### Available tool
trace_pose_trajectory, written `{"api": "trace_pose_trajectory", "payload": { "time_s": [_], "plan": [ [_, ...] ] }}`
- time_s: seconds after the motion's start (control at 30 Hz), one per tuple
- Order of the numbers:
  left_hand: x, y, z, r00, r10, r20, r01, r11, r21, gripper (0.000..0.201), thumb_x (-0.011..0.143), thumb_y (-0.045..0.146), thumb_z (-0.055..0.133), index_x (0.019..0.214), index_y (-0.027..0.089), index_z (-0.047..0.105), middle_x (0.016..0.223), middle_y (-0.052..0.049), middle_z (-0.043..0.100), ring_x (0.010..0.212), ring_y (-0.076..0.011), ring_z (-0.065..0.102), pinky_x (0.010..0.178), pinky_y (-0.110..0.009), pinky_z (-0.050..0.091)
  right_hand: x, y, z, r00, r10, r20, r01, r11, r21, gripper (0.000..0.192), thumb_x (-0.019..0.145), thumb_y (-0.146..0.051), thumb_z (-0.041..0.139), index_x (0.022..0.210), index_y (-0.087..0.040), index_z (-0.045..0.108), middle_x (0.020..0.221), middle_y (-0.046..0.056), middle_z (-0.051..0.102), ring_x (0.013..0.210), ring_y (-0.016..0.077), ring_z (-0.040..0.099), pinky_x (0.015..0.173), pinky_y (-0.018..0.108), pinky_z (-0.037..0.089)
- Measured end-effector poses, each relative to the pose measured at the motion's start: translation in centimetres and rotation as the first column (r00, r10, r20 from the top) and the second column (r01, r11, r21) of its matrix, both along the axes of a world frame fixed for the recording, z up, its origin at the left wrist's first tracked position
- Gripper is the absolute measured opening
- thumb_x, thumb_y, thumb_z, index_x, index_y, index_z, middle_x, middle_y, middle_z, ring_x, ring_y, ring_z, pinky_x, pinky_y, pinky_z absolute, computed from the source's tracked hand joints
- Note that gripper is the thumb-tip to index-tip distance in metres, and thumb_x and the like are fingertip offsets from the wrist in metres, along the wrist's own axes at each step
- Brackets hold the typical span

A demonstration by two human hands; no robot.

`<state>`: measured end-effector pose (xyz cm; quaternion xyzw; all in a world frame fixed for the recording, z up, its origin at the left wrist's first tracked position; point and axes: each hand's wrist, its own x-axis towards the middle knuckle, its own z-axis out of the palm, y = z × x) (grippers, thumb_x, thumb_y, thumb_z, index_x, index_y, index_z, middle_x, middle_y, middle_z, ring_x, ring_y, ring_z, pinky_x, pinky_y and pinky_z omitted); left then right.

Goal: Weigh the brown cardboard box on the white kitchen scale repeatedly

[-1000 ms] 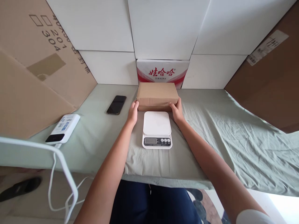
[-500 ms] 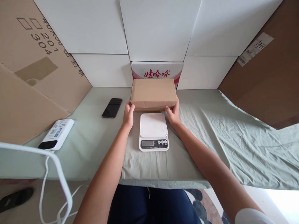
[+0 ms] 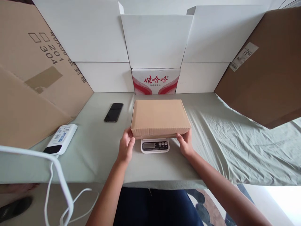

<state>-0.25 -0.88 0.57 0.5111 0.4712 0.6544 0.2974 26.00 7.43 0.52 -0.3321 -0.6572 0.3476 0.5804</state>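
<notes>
Both hands, the left (image 3: 126, 145) and right (image 3: 186, 144), clasp the near corners of the box (image 3: 160, 118) from either side, fingers curled under its edge, keeping it level over the scale (image 3: 155, 145) so only the display shows.
</notes>
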Motion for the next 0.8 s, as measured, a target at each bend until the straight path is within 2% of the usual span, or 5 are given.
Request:
{"api": "trace_pose_trajectory", "payload": {
  "time_s": [0.1, 0.23, 0.4, 0.57, 0.8],
  "plan": [
    [-0.1, 0.0, -0.3, 0.999, 0.028, 0.025, -0.028, 0.999, -0.019, 0.051, 0.09, 0.058, 0.058, 0.126, 0.021, 0.058, 0.126, -0.015, 0.066, 0.122, -0.0318, 0.063, 0.102, -0.045, 0.05, -0.1, -0.2, 0.4, 1.0, 0.016, 0.014, -0.016, 1.0, -0.013, 0.072, 0.088, -0.061, 0.062, 0.149, -0.031, 0.036, 0.143, 0.013, 0.051, 0.129, 0.0325, 0.054, 0.108, 0.053, 0.049],
    [-0.4, 0.4, -0.5, 0.998, 0.053, 0.025, -0.052, 0.998, -0.046, 0.05, 0.091, 0.058, 0.056, 0.126, 0.022, 0.059, 0.125, -0.015, 0.067, 0.122, -0.0312, 0.063, 0.103, -0.045, 0.049, -0.4, 0.2, 0.6, 0.999, 0.027, 0.027, -0.026, 0.999, -0.035, 0.071, 0.089, -0.059, 0.062, 0.149, -0.031, 0.036, 0.149, 0.012, 0.046, 0.139, 0.0329, 0.045, 0.114, 0.053, 0.044],
    [-0.4, 0.6, -0.5, 0.997, 0.071, 0.019, -0.07, 0.997, -0.041, 0.049, 0.091, 0.059, 0.055, 0.123, 0.022, 0.06, 0.122, -0.014, 0.067, 0.122, -0.0305, 0.062, 0.104, -0.044, 0.048, -0.6, 0.3, 0.7, 0.999, 0.039, 0.03, -0.036, 0.997, -0.068, 0.073, 0.088, -0.061, 0.063, 0.149, -0.03, 0.036, 0.149, 0.013, 0.047, 0.135, 0.0331, 0.049, 0.109, 0.053, 0.048],
    [-0.4, 0.8, 0.0, 0.993, 0.12, 0.012, -0.12, 0.992, -0.03, 0.05, 0.089, 0.062, 0.056, 0.117, 0.021, 0.061, 0.12, -0.013, 0.068, 0.122, -0.0313, 0.062, 0.103, -0.044, 0.049, -0.7, 0.3, 1.1, 0.999, 0.021, 0.026, -0.02, 0.999, -0.046, 0.079, 0.089, -0.06, 0.063, 0.154, -0.031, 0.028, 0.156, 0.012, 0.041, 0.143, 0.0327, 0.041, 0.119, 0.055, 0.038],
    [-0.4, 0.8, 0.0, 0.996, 0.088, 0.027, -0.087, 0.996, -0.035, 0.051, 0.091, 0.059, 0.056, 0.126, 0.022, 0.059, 0.128, -0.014, 0.066, 0.129, -0.031, 0.059, 0.108, -0.044, 0.045, -0.8, 0.5, 1.2, 0.999, 0.016, 0.033, -0.015, 0.999, -0.035, 0.075, 0.089, -0.061, 0.063, 0.151, -0.03, 0.033, 0.153, 0.012, 0.043, 0.142, 0.0325, 0.043, 0.117, 0.053, 0.041]
  ]
}}
